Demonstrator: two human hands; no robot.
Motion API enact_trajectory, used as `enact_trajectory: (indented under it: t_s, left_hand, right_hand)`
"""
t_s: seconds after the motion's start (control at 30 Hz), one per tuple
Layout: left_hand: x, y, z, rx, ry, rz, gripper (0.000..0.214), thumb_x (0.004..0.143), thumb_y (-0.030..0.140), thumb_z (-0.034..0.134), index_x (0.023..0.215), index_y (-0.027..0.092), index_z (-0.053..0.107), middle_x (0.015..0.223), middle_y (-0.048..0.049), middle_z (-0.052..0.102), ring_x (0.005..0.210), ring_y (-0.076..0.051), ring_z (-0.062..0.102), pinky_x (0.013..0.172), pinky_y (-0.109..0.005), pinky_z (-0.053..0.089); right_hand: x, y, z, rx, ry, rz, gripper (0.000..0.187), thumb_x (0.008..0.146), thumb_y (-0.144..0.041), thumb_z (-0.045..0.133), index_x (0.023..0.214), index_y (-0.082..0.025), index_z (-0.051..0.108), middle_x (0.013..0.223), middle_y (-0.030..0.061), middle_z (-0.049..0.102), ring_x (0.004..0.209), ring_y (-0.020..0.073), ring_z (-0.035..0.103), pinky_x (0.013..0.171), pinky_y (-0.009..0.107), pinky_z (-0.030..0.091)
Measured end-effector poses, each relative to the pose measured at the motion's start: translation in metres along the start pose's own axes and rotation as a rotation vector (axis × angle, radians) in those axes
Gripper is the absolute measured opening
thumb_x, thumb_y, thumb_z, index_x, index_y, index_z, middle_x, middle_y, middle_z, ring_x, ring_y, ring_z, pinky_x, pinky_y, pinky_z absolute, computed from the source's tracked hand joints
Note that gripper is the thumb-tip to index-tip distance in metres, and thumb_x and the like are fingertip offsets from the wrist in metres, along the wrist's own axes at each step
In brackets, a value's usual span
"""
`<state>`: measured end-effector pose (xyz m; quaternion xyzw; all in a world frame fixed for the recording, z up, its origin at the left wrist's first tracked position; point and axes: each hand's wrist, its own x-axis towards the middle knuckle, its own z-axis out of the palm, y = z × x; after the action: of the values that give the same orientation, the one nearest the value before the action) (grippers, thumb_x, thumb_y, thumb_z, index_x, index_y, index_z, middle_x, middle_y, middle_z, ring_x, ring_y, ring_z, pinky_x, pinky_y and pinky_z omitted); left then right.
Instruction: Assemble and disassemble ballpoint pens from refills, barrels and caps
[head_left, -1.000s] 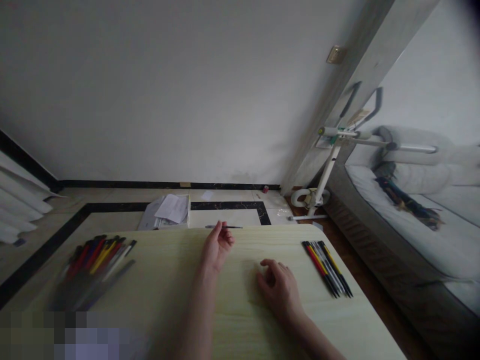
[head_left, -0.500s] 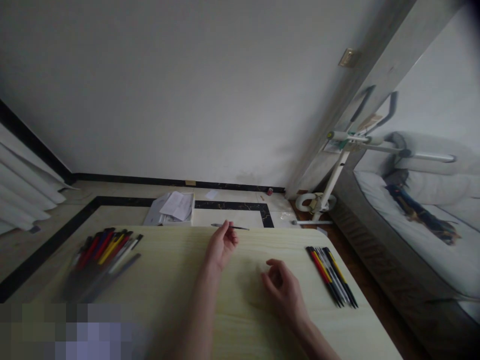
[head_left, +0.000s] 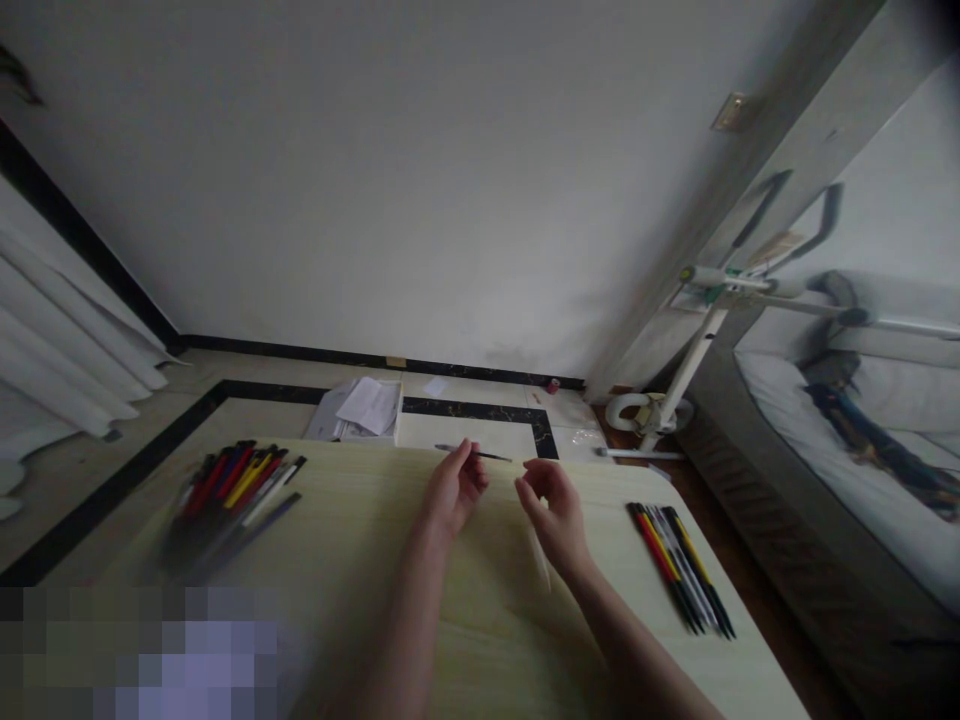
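My left hand (head_left: 454, 490) is raised over the far middle of the light wooden table (head_left: 360, 600) and pinches a thin dark pen refill (head_left: 487, 456) that lies level, pointing right. My right hand (head_left: 551, 510) is lifted just to the right of it, fingers curled around a pale slim pen barrel (head_left: 538, 555) that slants down towards me. The two hands are a short gap apart.
A loose pile of red, yellow, blue and black pens (head_left: 232, 495) lies on the table's left. A neat row of pens (head_left: 679, 565) lies at the right. Papers (head_left: 360, 408) lie on the floor beyond. An exercise machine (head_left: 697, 340) and a sofa (head_left: 862, 440) stand at the right.
My right hand rose off the table, holding a pale pen barrel, and moved up and left towards my left hand. The left hand kept its pinch on the refill. The camera tilted.
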<state>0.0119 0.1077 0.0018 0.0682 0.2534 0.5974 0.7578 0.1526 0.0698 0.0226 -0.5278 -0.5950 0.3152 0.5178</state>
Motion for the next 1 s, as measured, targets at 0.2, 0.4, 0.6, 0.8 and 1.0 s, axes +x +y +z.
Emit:
enact_trajectory:
  t_s: [0.2, 0.4, 0.6, 0.8, 1.0]
  left_hand:
    - [0.002, -0.003, 0.001, 0.031, 0.005, 0.014, 0.020, 0.067, 0.027, 0.068, 0.079, 0.012, 0.060, 0.062, 0.0011, 0.055, 0.051, -0.006, 0.051, 0.045, -0.018, 0.041]
    - [0.005, -0.006, 0.003, 0.069, 0.030, 0.009, 0.018, 0.066, 0.023, 0.068, 0.078, 0.012, 0.060, 0.062, 0.0010, 0.057, 0.052, -0.006, 0.052, 0.049, -0.018, 0.044]
    - [0.004, -0.008, 0.006, 0.107, 0.050, 0.028, 0.018, 0.065, 0.022, 0.069, 0.076, 0.011, 0.060, 0.062, 0.0003, 0.058, 0.052, -0.006, 0.053, 0.047, -0.018, 0.044]
    - [0.005, -0.010, 0.006, 0.137, 0.064, 0.045, 0.017, 0.065, 0.021, 0.069, 0.076, 0.012, 0.059, 0.062, 0.0003, 0.057, 0.052, -0.006, 0.053, 0.049, -0.018, 0.044]
    - [0.006, -0.011, 0.008, 0.158, 0.074, 0.045, 0.018, 0.064, 0.021, 0.070, 0.075, 0.011, 0.060, 0.061, 0.0000, 0.058, 0.052, -0.007, 0.052, 0.049, -0.019, 0.044]
  right_hand:
    - [0.006, 0.011, -0.007, 0.079, 0.058, 0.010, 0.016, 0.075, -0.028, 0.057, 0.087, -0.018, 0.053, 0.073, 0.0016, 0.055, 0.064, 0.0133, 0.049, 0.058, 0.026, 0.041]
    - [0.007, 0.018, -0.010, 0.102, 0.044, 0.039, 0.018, 0.074, -0.029, 0.058, 0.087, -0.017, 0.054, 0.074, 0.0024, 0.056, 0.064, 0.0135, 0.050, 0.059, 0.027, 0.042]
    - [0.007, 0.015, -0.008, 0.065, 0.040, 0.032, 0.018, 0.074, -0.029, 0.058, 0.087, -0.017, 0.055, 0.071, 0.0022, 0.056, 0.063, 0.0136, 0.051, 0.059, 0.027, 0.043]
    - [0.006, 0.016, -0.004, 0.070, 0.047, 0.038, 0.016, 0.075, -0.028, 0.057, 0.086, -0.017, 0.056, 0.069, 0.0010, 0.055, 0.061, 0.0123, 0.050, 0.057, 0.025, 0.041]
    - [0.005, 0.016, -0.002, 0.078, 0.051, 0.050, 0.018, 0.074, -0.030, 0.058, 0.086, -0.017, 0.056, 0.070, 0.0012, 0.056, 0.062, 0.0123, 0.051, 0.057, 0.025, 0.041]
